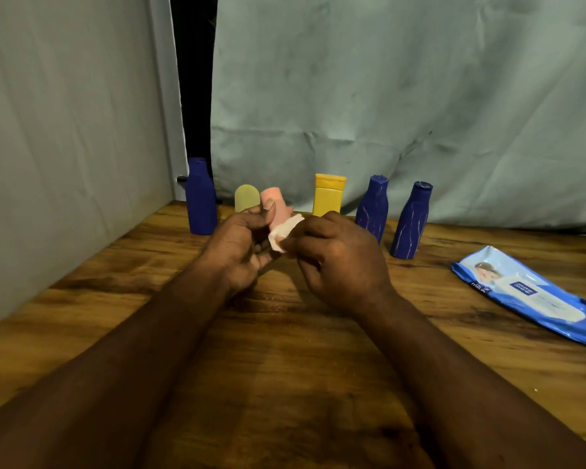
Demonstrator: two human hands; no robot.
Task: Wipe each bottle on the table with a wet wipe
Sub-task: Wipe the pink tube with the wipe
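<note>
The left hand [241, 245] is gripping the pink bottle [278, 204] with curled fingers over the far middle of the bench [285, 367] while the right hand [339, 262] is pinching the wet wipe [283, 233] against it, so wiping appears to be under way, and five other bottles [329, 198] are standing behind, showing no sign of being wiped or not.

Wipes pack [535, 299], small dark-blue logo patch, lettering upside down, seemingly too blurred to read
</note>
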